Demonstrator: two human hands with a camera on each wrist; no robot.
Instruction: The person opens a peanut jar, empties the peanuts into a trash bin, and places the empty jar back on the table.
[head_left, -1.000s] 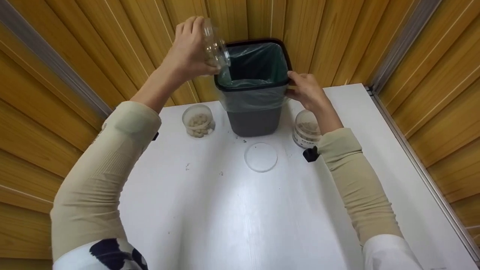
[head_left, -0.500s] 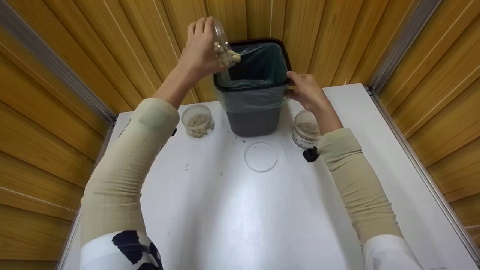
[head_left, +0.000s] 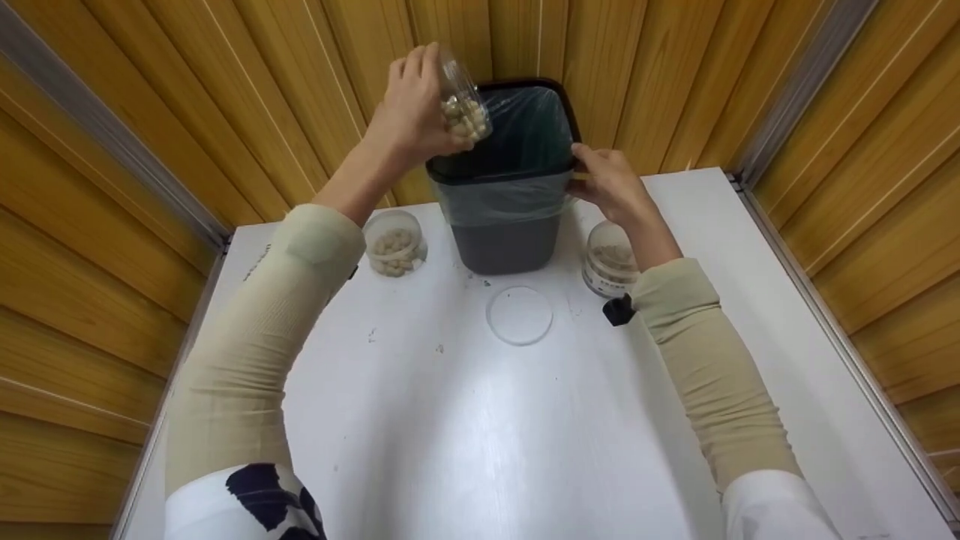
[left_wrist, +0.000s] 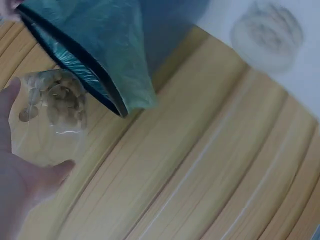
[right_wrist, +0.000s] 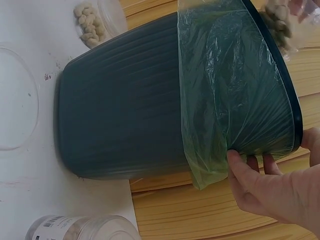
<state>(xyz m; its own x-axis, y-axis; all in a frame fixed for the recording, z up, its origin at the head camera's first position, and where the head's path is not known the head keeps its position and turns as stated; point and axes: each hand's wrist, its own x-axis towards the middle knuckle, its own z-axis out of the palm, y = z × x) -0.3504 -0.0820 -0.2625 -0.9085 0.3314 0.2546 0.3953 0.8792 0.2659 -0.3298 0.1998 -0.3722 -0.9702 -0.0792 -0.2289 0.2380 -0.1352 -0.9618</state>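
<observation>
High at the back, my left hand [head_left: 412, 109] grips a clear jar [head_left: 454, 75] tipped sideways, its mouth over the left side of a dark bin [head_left: 506, 247]. Pale nut-like pieces [head_left: 466, 118] are gathered near the jar's mouth; the left wrist view shows them through the clear wall [left_wrist: 65, 100]. With my right hand [head_left: 611, 184] I hold the bin's right rim, thumb at the rim and fingers against the thin green liner bag [right_wrist: 220, 100] folded over it. The bin stands upright; its bottom inside is too dark to see.
Left of the bin stands a clear jar [head_left: 394, 244] of similar pale pieces. A labelled jar [head_left: 609, 264] sits to the right, partly behind my right wrist. A clear round lid [head_left: 520, 315] lies in front, near dark specks. Wood-panelled walls [head_left: 345, 45] enclose the white table [head_left: 480, 420].
My left hand has moved right with the tipped jar, bringing it further over the bin. Pale pieces now show near its mouth, unlike one second ago. My right hand has stayed put.
</observation>
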